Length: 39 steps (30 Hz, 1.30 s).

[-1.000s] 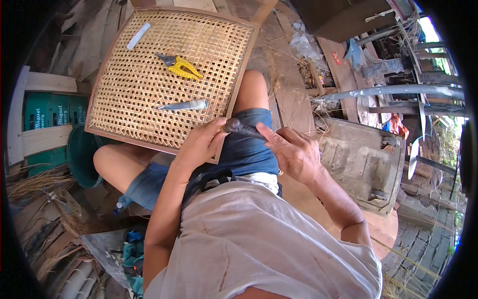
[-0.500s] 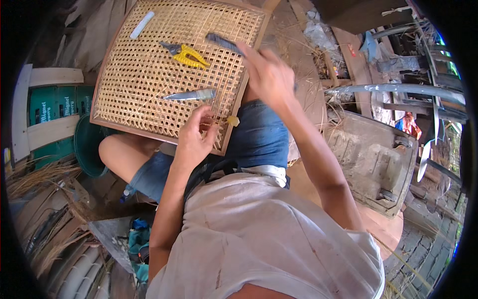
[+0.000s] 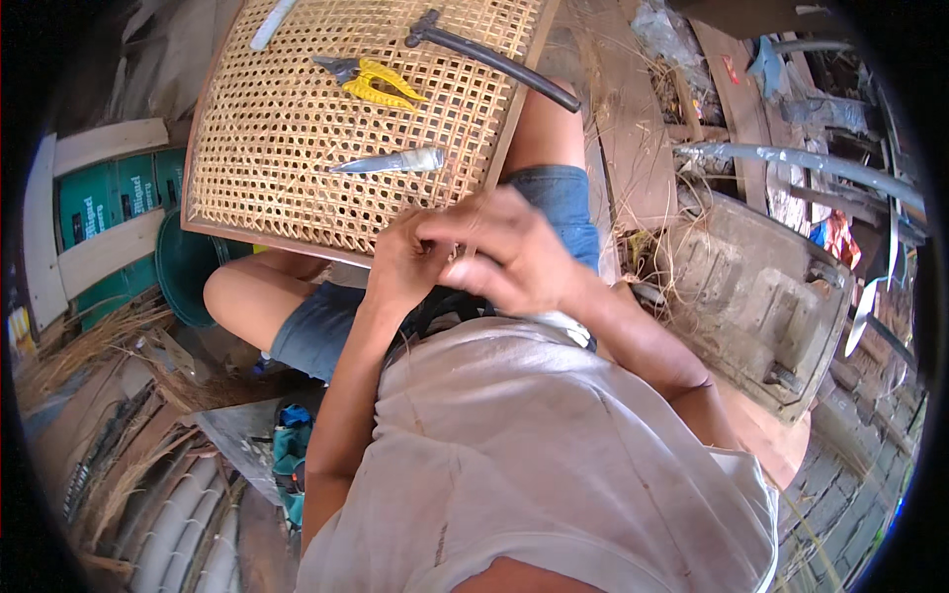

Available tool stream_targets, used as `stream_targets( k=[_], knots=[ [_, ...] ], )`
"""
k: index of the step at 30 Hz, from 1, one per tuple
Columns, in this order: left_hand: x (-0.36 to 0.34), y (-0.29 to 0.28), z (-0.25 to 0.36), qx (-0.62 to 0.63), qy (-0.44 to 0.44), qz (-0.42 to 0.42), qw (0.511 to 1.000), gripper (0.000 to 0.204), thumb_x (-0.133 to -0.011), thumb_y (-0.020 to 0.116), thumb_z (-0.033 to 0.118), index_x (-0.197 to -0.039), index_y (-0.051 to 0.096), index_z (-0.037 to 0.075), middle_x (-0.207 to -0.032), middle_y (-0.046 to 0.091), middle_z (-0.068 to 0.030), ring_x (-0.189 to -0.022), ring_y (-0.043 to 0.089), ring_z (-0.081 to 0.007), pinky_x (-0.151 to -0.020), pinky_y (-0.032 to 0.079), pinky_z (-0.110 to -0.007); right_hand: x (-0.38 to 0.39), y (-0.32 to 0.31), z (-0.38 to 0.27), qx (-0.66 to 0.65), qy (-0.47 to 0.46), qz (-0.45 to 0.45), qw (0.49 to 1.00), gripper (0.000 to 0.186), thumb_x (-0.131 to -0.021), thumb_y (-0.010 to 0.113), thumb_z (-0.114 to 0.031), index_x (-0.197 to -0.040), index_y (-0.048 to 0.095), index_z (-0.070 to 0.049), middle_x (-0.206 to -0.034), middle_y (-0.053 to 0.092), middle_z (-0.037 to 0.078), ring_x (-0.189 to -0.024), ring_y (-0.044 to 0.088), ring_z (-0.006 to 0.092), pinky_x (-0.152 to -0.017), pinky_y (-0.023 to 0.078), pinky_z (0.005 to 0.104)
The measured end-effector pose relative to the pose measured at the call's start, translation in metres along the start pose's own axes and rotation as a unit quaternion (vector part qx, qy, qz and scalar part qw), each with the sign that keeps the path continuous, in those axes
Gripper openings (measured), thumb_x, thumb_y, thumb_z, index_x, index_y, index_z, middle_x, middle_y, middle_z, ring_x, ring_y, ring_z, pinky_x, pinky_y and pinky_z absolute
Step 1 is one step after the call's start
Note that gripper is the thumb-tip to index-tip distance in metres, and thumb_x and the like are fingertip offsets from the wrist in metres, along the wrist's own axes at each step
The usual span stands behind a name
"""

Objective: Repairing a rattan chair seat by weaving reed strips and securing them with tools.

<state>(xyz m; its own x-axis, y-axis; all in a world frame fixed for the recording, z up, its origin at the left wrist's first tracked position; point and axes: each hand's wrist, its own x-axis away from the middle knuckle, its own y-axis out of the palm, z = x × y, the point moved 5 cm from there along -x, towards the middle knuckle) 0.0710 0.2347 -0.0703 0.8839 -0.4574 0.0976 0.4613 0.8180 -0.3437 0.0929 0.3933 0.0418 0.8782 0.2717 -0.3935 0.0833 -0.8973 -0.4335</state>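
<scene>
A woven cane panel (image 3: 287, 148) in a wooden frame rests across my lap. At its near right corner my left hand (image 3: 403, 259) has its fingers curled together; what they pinch, if anything, is hidden. My right hand (image 3: 514, 252) meets it there, smeared by motion, its fingertips against the left ones. A hammer (image 3: 494, 61) lies over the panel's right edge, handle sticking out past the frame. On the weave are yellow-handled pruning shears (image 3: 381, 83), a knife-like pointed blade with a wrapped grip (image 3: 388, 161), and a white stick-shaped piece (image 3: 273, 24).
A green bucket (image 3: 188, 267) stands left of my knee, by green crates (image 3: 104, 208) behind wooden slats. To the right lies a dusty grey plastic lid-like slab (image 3: 751, 296). Loose fibres, boards and a grey pipe (image 3: 801, 163) lie around.
My right hand has let go of the hammer, now lying on the panel, and has come down to my left hand. The left fingers have closed more.
</scene>
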Motion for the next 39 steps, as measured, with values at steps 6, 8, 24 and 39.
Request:
stream_targets(
  k=[6,8,24,39],
  knots=[
    [-0.004,0.01,0.01,-0.077,0.014,0.005,0.997,0.011,-0.085,0.072,0.011,-0.095,0.072,0.006,-0.088,0.073,-0.0138,-0.081,0.072,-0.0288,-0.071,0.056,-0.04,-0.005,0.026,0.038,-0.167,0.242,0.034,0.955,0.028,-0.101,0.065,-0.026,-0.094,0.065,0.001,-0.076,0.062,0.01,-0.064,0.063,0.0172,-0.059,0.05,0.0305],
    [-0.014,0.013,0.017,-0.021,0.014,0.037,0.999,0.01,-0.088,0.073,0.015,-0.093,0.073,0.005,-0.08,0.073,-0.0108,-0.073,0.072,-0.0231,-0.067,0.055,-0.035,-0.018,-0.009,0.003,-0.197,0.144,0.053,0.968,0.029,-0.102,0.064,-0.027,-0.094,0.066,0.001,-0.075,0.063,0.008,-0.06,0.06,0.0174,-0.057,0.048,0.0301],
    [-0.034,0.021,0.014,0.04,-0.279,-0.021,0.959,0.015,-0.092,0.071,0.011,-0.089,0.074,-0.003,-0.071,0.07,-0.0046,-0.061,0.065,-0.0082,-0.057,0.051,-0.022,0.056,-0.101,0.068,-0.096,0.318,0.142,0.932,0.035,-0.103,0.064,-0.027,-0.084,0.068,0.002,-0.065,0.058,0.005,-0.059,0.048,0.0077,-0.055,0.043,0.029],
    [-0.031,0.029,0.041,-0.206,0.02,-0.01,0.978,0.009,-0.086,0.071,0.0,-0.095,0.07,0.002,-0.088,0.07,-0.006,-0.073,0.065,-0.0104,-0.061,0.052,-0.028,0.065,-0.12,0.089,-0.078,0.309,0.147,0.936,0.033,-0.102,0.065,-0.027,-0.085,0.068,0.001,-0.063,0.058,0.011,-0.056,0.05,0.0131,-0.056,0.045,0.0314]
  ],
)
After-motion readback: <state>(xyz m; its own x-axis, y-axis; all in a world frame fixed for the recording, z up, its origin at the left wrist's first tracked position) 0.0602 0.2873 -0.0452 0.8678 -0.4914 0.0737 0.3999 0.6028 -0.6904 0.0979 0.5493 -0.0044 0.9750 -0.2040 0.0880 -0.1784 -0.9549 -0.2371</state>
